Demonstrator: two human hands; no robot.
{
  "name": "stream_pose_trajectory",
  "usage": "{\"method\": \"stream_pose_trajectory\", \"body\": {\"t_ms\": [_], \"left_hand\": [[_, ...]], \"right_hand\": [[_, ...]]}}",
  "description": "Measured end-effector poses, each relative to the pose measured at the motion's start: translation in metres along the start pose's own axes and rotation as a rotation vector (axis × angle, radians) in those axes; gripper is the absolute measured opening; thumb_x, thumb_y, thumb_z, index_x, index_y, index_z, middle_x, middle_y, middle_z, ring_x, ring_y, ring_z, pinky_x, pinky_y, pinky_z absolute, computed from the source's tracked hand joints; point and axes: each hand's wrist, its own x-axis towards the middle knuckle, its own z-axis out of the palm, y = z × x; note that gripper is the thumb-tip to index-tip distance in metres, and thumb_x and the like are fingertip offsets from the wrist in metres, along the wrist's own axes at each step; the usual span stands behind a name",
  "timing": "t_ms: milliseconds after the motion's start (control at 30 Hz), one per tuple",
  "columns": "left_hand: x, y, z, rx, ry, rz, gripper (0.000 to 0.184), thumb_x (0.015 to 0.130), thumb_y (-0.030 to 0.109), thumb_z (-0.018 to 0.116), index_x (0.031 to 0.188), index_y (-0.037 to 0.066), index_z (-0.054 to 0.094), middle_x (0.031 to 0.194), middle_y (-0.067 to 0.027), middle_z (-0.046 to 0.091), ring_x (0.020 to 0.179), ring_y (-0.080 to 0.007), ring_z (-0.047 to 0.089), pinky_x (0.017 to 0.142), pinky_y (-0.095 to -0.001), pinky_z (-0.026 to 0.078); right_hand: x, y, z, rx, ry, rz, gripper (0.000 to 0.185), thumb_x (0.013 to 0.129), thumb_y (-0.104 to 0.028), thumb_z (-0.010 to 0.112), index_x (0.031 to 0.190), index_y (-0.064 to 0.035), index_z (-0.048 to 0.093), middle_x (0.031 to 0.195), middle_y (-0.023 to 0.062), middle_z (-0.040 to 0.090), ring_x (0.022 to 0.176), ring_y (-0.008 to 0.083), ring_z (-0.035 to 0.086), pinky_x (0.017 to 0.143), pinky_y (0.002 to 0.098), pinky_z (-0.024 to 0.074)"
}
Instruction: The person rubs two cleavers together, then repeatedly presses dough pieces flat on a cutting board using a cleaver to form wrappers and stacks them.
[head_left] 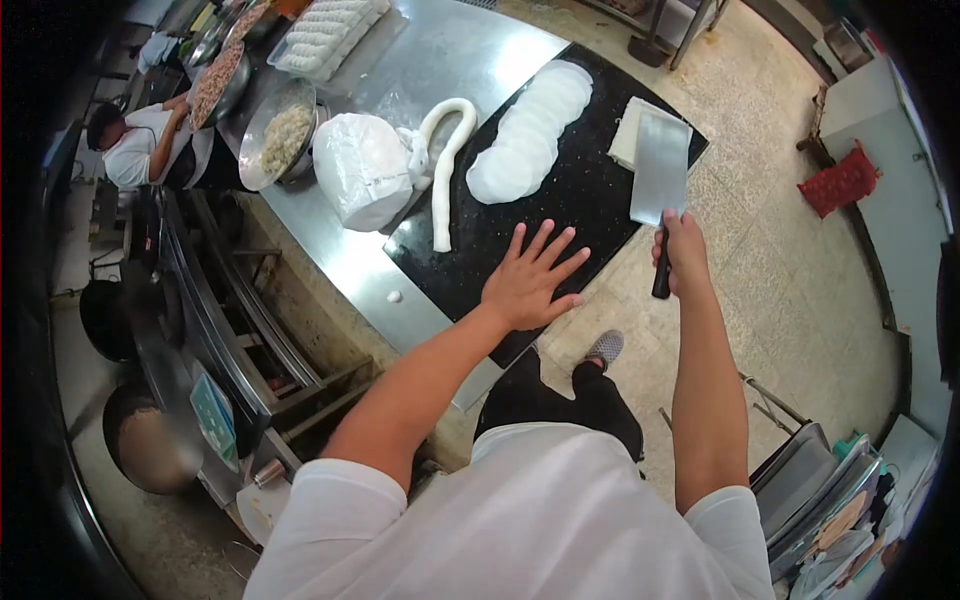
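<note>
My left hand [533,278] is spread with fingers apart over the near part of the black board [440,285], holding nothing. In my right hand [684,254] is the dark handle of a broad cleaver [661,168], its blade pointing away from me over the board's right edge. Beneath the blade's far left side lies a pale folded cloth or pad [625,135]. Overlapping thin white rounds [530,135] form a long row across the board. Left of them, a hooked white dough rope [442,190] reaches onto the board beside a white plastic bag [362,172].
On the steel table [345,280] are a small dough bit [394,297], a bowl of pale filling [287,140], a bowl of pinkish filling [217,88] and a tray of white pieces [330,35]. Another person [140,150] works at the far left. A red sack [840,182] lies right.
</note>
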Motion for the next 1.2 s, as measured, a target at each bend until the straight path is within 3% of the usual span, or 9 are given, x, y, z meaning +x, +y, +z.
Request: {"method": "stream_pose_trajectory", "body": {"t_ms": [133,200,267,400,600,733,833,1000,1200], "left_hand": [[0.0,0.002,-0.01,-0.301,0.123,-0.13,0.08,0.095,0.064,0.053,0.161,0.026,0.029,0.169,-0.0129,0.019,0.156,-0.0395,0.012,0.123,-0.0609,0.006],[-0.01,0.0,-0.011,-0.111,0.161,0.151,0.079,0.094,0.064,0.054,0.159,0.024,0.034,0.168,-0.0111,0.023,0.156,-0.0383,0.016,0.121,-0.0649,0.009],[-0.031,0.002,-0.006,-0.077,-0.152,0.273,0.075,0.094,0.064,0.053,0.155,0.023,0.043,0.166,-0.0087,0.03,0.155,-0.0364,0.02,0.122,-0.0642,0.01],[-0.015,-0.008,-0.002,-0.073,-0.178,0.334,0.072,0.092,0.065,0.052,0.151,0.023,0.049,0.164,-0.0069,0.035,0.154,-0.0346,0.023,0.122,-0.063,0.009],[0.057,-0.035,-0.01,0.018,0.137,0.202,0.073,0.093,0.063,0.054,0.154,0.023,0.045,0.164,-0.0134,0.032,0.154,-0.0381,0.021,0.122,-0.0637,0.009],[-0.01,-0.004,-0.004,-0.211,-0.322,0.614,0.077,0.088,0.067,0.056,0.151,0.023,0.048,0.16,-0.0097,0.04,0.153,-0.0327,0.027,0.12,-0.0686,0.01],[0.003,-0.007,0.006,-0.131,-0.171,0.656,0.074,0.088,0.066,0.057,0.149,0.024,0.051,0.158,-0.0066,0.043,0.152,-0.0298,0.029,0.12,-0.0676,0.011],[0.061,-0.054,-0.018,0.021,-0.064,0.521,0.07,0.091,0.064,0.055,0.148,0.025,0.052,0.16,-0.008,0.041,0.153,-0.031,0.028,0.122,-0.064,0.01],[0.007,-0.012,-0.003,-0.033,-0.172,0.498,0.073,0.09,0.066,0.053,0.15,0.025,0.05,0.16,-0.009,0.04,0.154,-0.0323,0.025,0.123,-0.0621,0.007]], "right_hand": [[-0.085,0.032,-0.013,-0.586,-0.149,-0.071,0.026,0.098,-0.03,0.063,0.099,-0.0034,0.062,0.072,0.0075,0.059,0.058,0.0159,0.058,0.054,0.0338,0.0472],[-0.132,0.055,-0.007,-0.737,-0.433,-0.01,0.029,0.092,-0.028,0.069,0.102,-0.0006,0.066,0.086,0.018,0.07,0.08,0.0327,0.069,0.075,0.0448,0.0528],[-0.149,0.104,0.003,-0.861,-0.683,-0.151,0.036,0.09,-0.031,0.071,0.102,0.0025,0.065,0.096,0.0286,0.069,0.096,0.0474,0.066,0.084,0.0506,0.0512],[-0.106,0.106,0.017,-0.978,-0.662,-0.073,0.042,0.09,-0.036,0.072,0.106,0.0025,0.068,0.097,0.0278,0.07,0.094,0.0445,0.068,0.082,0.0485,0.0523],[-0.066,0.036,0.024,-0.969,-0.67,-0.063,0.048,0.09,-0.039,0.07,0.113,0.0027,0.066,0.097,0.026,0.072,0.096,0.0425,0.07,0.083,0.047,0.0538],[-0.15,0.114,-0.004,-0.868,-0.613,-0.132,0.069,0.083,-0.037,0.078,0.134,0.0019,0.051,0.103,0.0271,0.072,0.098,0.0435,0.07,0.083,0.0501,0.055],[-0.158,0.092,0.021,-1.11,-0.42,0.104,0.07,0.079,-0.037,0.082,0.129,0.0026,0.053,0.102,0.0273,0.071,0.096,0.0444,0.07,0.083,0.0512,0.0552],[-0.083,0.025,0.045,-1.167,-0.547,-0.02,0.065,0.078,-0.04,0.082,0.118,0.0033,0.055,0.098,0.0268,0.071,0.095,0.0444,0.07,0.082,0.0515,0.0553],[-0.15,0.093,0.014,-0.88,-0.522,-0.031,0.068,0.077,-0.034,0.085,0.125,0.0036,0.053,0.098,0.0278,0.071,0.095,0.0458,0.07,0.083,0.0513,0.0552]]}}
